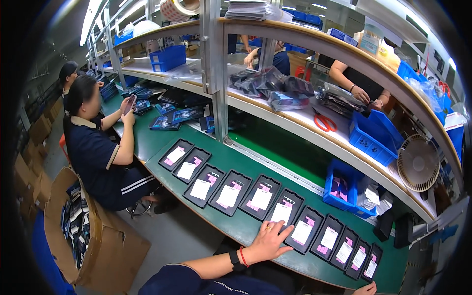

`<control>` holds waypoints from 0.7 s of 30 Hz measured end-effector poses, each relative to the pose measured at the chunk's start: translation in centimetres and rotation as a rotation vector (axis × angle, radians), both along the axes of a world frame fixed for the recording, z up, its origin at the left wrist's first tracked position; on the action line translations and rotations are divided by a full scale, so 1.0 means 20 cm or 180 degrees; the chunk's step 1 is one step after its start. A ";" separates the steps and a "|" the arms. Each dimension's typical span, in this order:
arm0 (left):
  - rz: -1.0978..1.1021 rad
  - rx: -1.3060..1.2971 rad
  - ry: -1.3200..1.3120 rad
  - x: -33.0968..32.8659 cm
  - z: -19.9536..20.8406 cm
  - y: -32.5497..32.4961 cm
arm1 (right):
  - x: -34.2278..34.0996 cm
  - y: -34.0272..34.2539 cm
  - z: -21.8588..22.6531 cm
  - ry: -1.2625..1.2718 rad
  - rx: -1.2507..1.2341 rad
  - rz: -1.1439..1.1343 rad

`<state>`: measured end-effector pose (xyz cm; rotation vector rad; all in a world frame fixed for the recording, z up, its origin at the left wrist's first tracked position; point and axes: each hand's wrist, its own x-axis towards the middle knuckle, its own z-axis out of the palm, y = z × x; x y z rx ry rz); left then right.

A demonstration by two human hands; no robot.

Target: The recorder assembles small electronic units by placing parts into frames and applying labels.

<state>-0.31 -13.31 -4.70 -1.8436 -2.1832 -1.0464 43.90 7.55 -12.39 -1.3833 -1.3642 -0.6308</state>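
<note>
A curved row of several black rectangular trays [200, 189] lies along the green table, each with a white card and pink pieces inside. My left hand [265, 243] is open, its fingers spread. Its fingertips rest at the near end of a middle tray, by the lower edge of its white card [281, 213]. At the lower right edge of the picture my right hand [366, 289] shows only in part. It is beside the near end of the rightmost tray [372, 265]; whether it touches the tray or holds anything is hidden.
Behind the trays, a blue bin [340, 189] holds pink and dark pieces beside white card stacks [368, 197]. Above stand a shelf with red scissors [325, 123], another blue bin [372, 137] and a fan [418, 163]. Left sits a co-worker [101, 147] with a phone, near a filled carton [110, 246].
</note>
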 end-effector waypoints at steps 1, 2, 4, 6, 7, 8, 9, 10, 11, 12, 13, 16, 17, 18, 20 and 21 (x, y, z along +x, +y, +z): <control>0.0024 -0.0001 -0.0011 0.00 -0.01 0.00 | -0.03 0.00 0.02 -0.0011 -0.0001 0.0024; 0.0223 0.0137 0.0072 -0.01 0.02 0.00 | -0.04 -0.02 0.02 0.0002 0.0002 -0.0024; 0.0408 0.0284 0.0143 -0.03 0.03 0.02 | -0.05 -0.03 0.03 0.0003 0.0014 -0.0087; 0.0765 -0.0164 -0.0014 -0.03 0.01 0.05 | -0.02 -0.04 0.03 0.0040 0.0082 -0.0021; 0.0693 -0.0150 -0.0035 -0.02 0.01 0.06 | 0.08 0.03 -0.05 0.0018 0.0100 -0.0091; 0.0712 -0.0126 -0.0030 -0.01 0.00 0.08 | 0.20 0.12 -0.16 0.0309 -0.0113 0.0029; 0.0687 -0.0110 -0.0035 -0.01 0.00 0.11 | 0.33 0.16 -0.25 0.0598 -0.0318 0.0110; 0.0537 -0.0087 -0.0090 -0.02 -0.01 0.15 | 0.26 0.11 -0.21 0.0653 -0.0391 0.0073; 0.0592 0.0085 -0.0141 -0.07 -0.01 0.14 | -0.03 0.15 -0.05 0.0671 -0.0474 0.0167; 0.0576 0.0089 0.0040 -0.09 -0.01 0.16 | -0.05 0.17 0.01 0.0814 -0.0618 0.0049; 0.0508 0.0266 -0.0099 -0.12 0.02 0.18 | -0.06 0.19 0.05 0.0907 -0.0618 -0.0183; 0.0337 0.0504 -0.0308 -0.40 0.37 0.15 | 0.01 0.32 0.08 0.0668 -0.0532 -0.0250; 0.0620 0.1742 -0.2520 -0.45 0.51 0.19 | -0.07 0.39 0.10 0.0469 -0.0408 -0.0083; 0.0478 0.1589 -0.2742 -0.40 0.38 0.35 | -0.07 0.46 0.04 0.0558 -0.0402 -0.0147; 0.0229 0.1487 -0.3061 -0.25 0.24 0.49 | 0.03 0.54 -0.09 0.0434 -0.0431 -0.0026; 0.0175 0.1464 -0.3158 -0.21 0.19 0.52 | 0.04 0.56 -0.12 0.0372 -0.0402 0.0089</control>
